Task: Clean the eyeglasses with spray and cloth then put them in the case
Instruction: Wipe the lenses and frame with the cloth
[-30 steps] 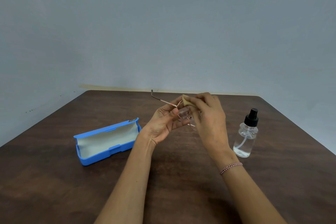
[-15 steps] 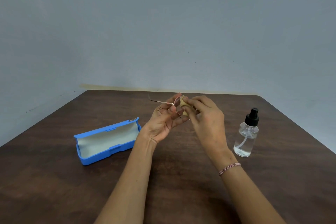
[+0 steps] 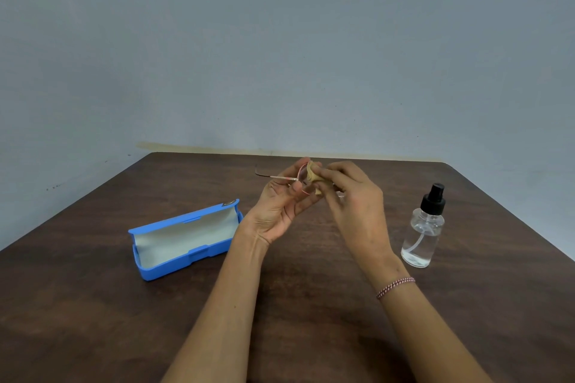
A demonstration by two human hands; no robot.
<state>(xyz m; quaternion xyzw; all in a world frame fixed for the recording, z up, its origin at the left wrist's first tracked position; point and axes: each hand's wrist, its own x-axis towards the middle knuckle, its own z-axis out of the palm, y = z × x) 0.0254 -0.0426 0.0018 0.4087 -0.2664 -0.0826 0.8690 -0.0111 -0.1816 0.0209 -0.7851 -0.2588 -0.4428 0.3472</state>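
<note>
Above table [image 3: 93, 320], eyeglasses [image 3: 280, 177] now flatter

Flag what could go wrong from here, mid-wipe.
1. The left hand holds the eyeglasses only near one lens while the right hand presses the cloth on it. The grip may slip, or the thin frame may bend.
2. The spray bottle stands close beside the right forearm, so a pull-back could topple it.
3. One temple sticks out unfolded, so the glasses likely won't seat in the open case until it is folded.
</note>
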